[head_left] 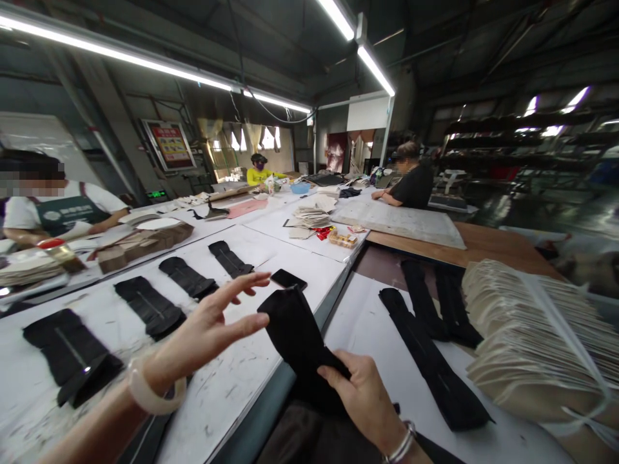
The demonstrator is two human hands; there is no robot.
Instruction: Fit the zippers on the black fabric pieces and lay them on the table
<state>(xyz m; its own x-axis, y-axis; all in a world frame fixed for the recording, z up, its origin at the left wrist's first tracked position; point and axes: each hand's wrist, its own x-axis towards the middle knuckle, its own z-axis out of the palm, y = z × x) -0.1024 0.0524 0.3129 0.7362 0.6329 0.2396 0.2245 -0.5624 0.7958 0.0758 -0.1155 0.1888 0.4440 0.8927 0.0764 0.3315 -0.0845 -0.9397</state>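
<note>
The right hand (365, 396), lower centre of the frame, is closed in a pinch on the lower end of a black fabric piece (300, 338), which is held up so that its free end stands toward the centre of the frame. The left hand (213, 328), just left of it, is released: fingers are spread and extended, the fingertips close to the upper edge of the piece but no contact is seen. For a clean hold, it is judged that the piece should be kept taut from the pinched end and the free edge taken flat between the fingers, not bunched. The white work table (232, 386) is seen beneath the left hand; a row of black stitched pieces (149, 306) is laid across it from lower left toward centre, and a dark phone (289, 279) lies just beyond the fingertips. Right of centre, long black strips (435, 367) are laid on white sheeting, and a tall stack of cream cut pieces (532, 335), bound by a strap, is noted at the right edge, near enough to crowd any sideways move. Three other people are seated at the far tables, upper left and upper centre, well apart from the hands.
</note>
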